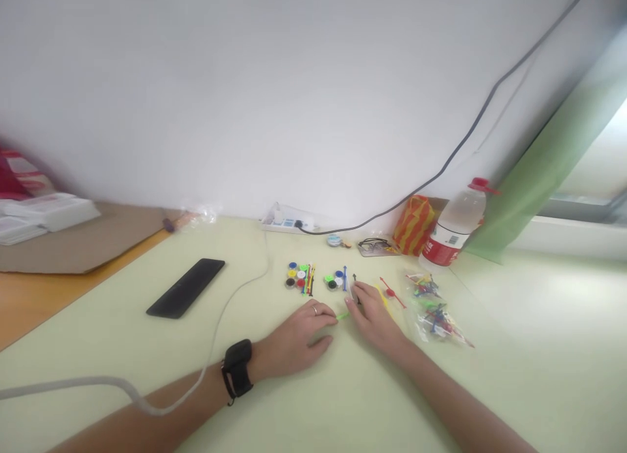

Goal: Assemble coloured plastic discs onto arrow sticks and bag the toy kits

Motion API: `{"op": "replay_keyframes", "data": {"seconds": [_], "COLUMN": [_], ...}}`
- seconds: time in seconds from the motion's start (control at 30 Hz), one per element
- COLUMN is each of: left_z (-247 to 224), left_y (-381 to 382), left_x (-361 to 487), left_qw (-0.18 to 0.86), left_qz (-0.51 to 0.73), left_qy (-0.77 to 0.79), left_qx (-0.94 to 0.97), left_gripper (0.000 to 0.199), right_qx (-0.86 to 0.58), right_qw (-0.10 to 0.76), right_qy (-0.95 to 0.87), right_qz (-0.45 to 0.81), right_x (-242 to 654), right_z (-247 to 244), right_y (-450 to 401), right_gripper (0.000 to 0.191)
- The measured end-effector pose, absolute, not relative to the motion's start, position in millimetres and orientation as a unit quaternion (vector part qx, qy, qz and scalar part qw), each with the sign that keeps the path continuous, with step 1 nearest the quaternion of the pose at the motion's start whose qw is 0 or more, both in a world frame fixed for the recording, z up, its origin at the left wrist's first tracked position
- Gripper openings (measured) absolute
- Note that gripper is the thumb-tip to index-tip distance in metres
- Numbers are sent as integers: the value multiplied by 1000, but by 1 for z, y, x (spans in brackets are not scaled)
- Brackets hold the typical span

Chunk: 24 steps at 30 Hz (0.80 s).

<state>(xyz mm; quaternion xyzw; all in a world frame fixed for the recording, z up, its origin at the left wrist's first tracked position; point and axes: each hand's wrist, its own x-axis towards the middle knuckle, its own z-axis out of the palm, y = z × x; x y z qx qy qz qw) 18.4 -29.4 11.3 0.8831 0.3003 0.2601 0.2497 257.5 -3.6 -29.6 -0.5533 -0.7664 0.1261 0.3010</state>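
My left hand, with a ring and a black wristwatch, lies low over the table, its thumb apart from the fingers. Its fingertips touch one end of a green plastic arrow. My right hand rests opposite, thumb and index finger apart. Between them shows part of a black arrow, partly hidden by the index finger. A white arrow lies beside the thumb. To the left are a blue arrow and several round discs. A yellow arrow lies right of this hand.
A red arrow with a disc lies near bags of coloured parts. Farther left is another group of discs and arrows. A black phone-like slab, power strip, water bottle and white cable surround the work area.
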Motion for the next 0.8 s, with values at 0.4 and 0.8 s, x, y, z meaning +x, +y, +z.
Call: {"op": "replay_keyframes", "data": {"seconds": [0.4,0.8], "left_z": [8,6], "left_y": [-28,-26], "left_x": [18,21], "left_qw": [229,203], "left_qz": [274,281], "left_qy": [286,311], "left_qx": [889,885], "left_gripper": [31,17], "right_qx": [-558,-540], "right_qw": [321,312], "right_qy": [-756,-774], "right_qz": [120,110], "right_x": [257,259], "right_z": [-29,-25], "right_y": [-11,-14], "right_gripper": [37,33]}}
